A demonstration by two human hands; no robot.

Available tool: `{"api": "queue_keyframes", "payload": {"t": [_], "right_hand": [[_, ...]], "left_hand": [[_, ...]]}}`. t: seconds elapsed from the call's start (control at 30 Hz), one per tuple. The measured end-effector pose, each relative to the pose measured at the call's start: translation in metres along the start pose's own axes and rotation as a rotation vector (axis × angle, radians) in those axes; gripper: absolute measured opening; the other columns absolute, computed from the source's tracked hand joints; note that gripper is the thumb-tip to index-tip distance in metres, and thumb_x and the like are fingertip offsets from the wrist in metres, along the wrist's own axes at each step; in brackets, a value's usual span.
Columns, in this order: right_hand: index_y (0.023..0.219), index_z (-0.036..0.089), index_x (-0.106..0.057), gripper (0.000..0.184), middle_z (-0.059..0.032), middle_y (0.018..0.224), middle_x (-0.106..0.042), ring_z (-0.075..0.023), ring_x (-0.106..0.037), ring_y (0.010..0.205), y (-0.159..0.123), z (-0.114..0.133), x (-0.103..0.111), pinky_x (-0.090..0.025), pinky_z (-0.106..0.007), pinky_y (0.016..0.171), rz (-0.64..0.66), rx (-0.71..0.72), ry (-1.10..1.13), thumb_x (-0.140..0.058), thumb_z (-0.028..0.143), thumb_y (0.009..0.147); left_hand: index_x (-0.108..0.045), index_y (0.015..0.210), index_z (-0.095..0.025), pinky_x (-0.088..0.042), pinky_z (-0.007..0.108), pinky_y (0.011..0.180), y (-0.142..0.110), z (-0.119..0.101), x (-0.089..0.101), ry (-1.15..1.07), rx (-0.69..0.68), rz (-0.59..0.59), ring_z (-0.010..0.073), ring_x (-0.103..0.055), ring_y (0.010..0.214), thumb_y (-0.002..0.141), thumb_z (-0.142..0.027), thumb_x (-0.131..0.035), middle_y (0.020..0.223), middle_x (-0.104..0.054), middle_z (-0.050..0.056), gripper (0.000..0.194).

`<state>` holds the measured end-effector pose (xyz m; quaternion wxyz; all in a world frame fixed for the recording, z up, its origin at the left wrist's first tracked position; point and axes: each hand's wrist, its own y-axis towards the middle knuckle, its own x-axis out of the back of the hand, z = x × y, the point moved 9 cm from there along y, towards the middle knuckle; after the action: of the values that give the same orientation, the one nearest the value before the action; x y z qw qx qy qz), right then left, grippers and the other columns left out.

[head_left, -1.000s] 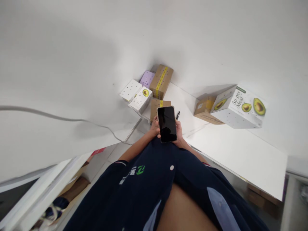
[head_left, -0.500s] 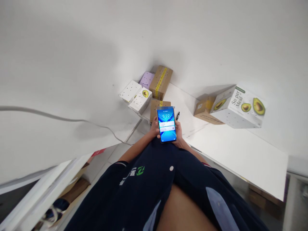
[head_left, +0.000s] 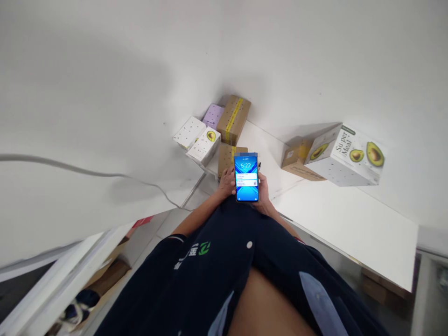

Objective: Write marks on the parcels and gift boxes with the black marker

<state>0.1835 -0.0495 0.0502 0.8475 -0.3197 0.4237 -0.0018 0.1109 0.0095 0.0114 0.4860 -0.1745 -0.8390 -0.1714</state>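
Between my two hands is a smartphone (head_left: 247, 189), held upright in the picture with its blue lock screen lit and "5:22" showing. My left hand (head_left: 227, 184) grips its left edge, fingers curled against the side. Along the right edge and lower corner, my right hand (head_left: 263, 192) wraps round it; some of those fingers are hidden behind the phone. A small brown carton (head_left: 225, 158) with yellow tape lies just beyond the phone, which covers part of it. The tip of a black pen (head_left: 259, 165) peeks out beside the phone's right edge.
On the white table (head_left: 350, 214) stand a white "Super Meal" avocado box (head_left: 357, 158) and a brown carton (head_left: 297, 158) at right. White boxes (head_left: 204, 147), a purple box (head_left: 213, 115) and a taped carton (head_left: 234, 119) fill the corner. A grey cable (head_left: 105, 173) crosses at left.
The phone has shifted slightly right and up in view and turned a little straighter, with both hands on it. It now covers more of the pen. The boxes have not moved.
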Motion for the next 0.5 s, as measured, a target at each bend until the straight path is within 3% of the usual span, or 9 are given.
{"api": "queue_keyframes", "payload": {"t": [0.1,0.17,0.27,0.37,0.5], "right_hand": [[0.123,0.021,-0.063,0.051,-0.0076,0.097,-0.077,-0.0273,-0.075,0.089,0.005,0.026,0.033,-0.064,-0.039,0.069,-0.172,0.175,-0.112,-0.057,0.057,0.088],[0.127,0.022,-0.06,0.052,-0.0066,0.102,-0.075,-0.0245,-0.073,0.092,0.004,0.05,0.067,-0.062,-0.035,0.071,-0.388,0.329,-0.302,-0.059,0.056,0.087],[0.14,0.022,-0.054,0.06,-0.0095,0.121,-0.069,-0.0231,-0.068,0.107,-0.01,0.081,0.117,-0.059,-0.032,0.081,-0.783,0.448,-0.801,-0.056,0.052,0.088],[0.151,0.019,-0.046,0.069,-0.0168,0.141,-0.058,-0.0299,-0.059,0.126,-0.019,0.092,0.151,-0.051,-0.04,0.1,-1.046,0.311,-1.327,-0.058,0.045,0.088],[0.158,0.02,-0.037,0.075,-0.0191,0.149,-0.051,-0.0356,-0.053,0.132,-0.024,0.079,0.183,-0.043,-0.049,0.109,-1.146,0.085,-1.657,-0.061,0.044,0.091]], "left_hand": [[-0.064,0.141,-0.017,-0.042,0.044,0.114,0.0,-0.006,-0.003,0.025,-0.024,0.063,0.0298,-0.054,0.138,0.095,-0.025,-0.058,0.148,-0.063,0.013,0.047],[-0.06,0.145,-0.019,-0.04,0.046,0.115,0.0,-0.009,-0.002,0.042,-0.017,0.094,0.0299,-0.051,0.142,0.098,-0.026,-0.055,0.155,-0.056,0.011,0.048],[-0.059,0.147,-0.02,-0.04,0.046,0.114,0.0,-0.011,0.0,0.053,-0.01,0.111,0.0306,-0.05,0.142,0.098,-0.028,-0.055,0.158,-0.053,0.01,0.049],[-0.058,0.148,-0.02,-0.04,0.046,0.114,0.0,-0.012,0.001,0.056,-0.018,0.106,0.0307,-0.05,0.143,0.098,-0.028,-0.055,0.157,-0.053,0.01,0.05],[-0.058,0.148,-0.021,-0.039,0.045,0.115,-0.001,-0.012,0.001,0.054,-0.035,0.093,0.0302,-0.049,0.143,0.098,-0.027,-0.054,0.157,-0.053,0.011,0.05]]}}
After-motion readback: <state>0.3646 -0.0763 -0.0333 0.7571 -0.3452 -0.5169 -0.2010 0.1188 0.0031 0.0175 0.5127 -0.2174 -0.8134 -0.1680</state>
